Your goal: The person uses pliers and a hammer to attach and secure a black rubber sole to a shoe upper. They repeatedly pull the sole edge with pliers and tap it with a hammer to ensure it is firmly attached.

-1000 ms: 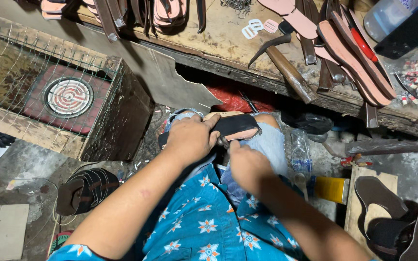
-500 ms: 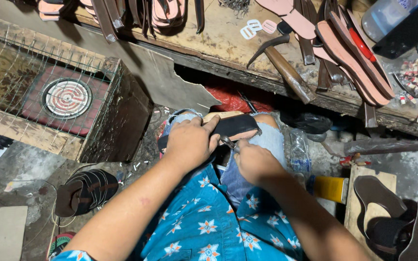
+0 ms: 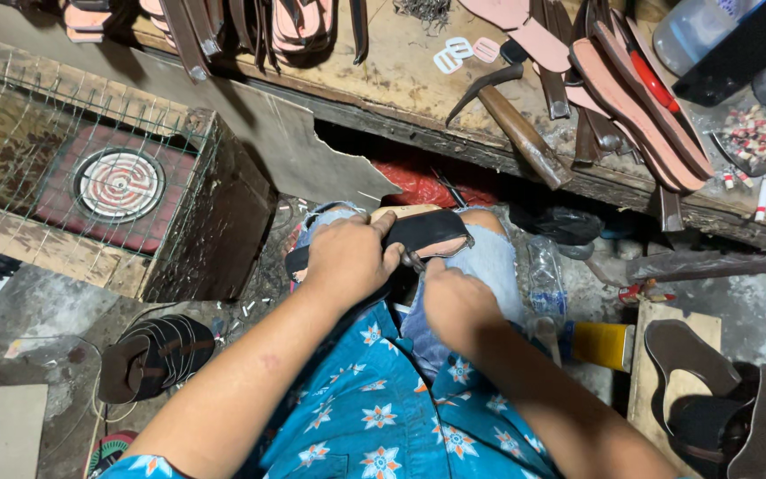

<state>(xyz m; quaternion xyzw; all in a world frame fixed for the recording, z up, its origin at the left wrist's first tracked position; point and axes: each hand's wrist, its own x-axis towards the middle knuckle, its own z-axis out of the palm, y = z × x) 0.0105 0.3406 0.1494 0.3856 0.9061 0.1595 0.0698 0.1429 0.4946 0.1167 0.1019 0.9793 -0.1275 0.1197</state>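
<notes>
At frame centre, my left hand [image 3: 347,259] stays clamped around the black sandal [image 3: 423,232] on my knees; my right hand [image 3: 456,300] has drawn back slightly, fingers curled, grip hidden.

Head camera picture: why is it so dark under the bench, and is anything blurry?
Head view: light falls on the workbench, so the hammer and pink soles show clearly; the gap beneath lies in deep shadow. The left hand, right hand and black sandal look fairly sharp; the bottom corners are dim and edges bend slightly.
</notes>
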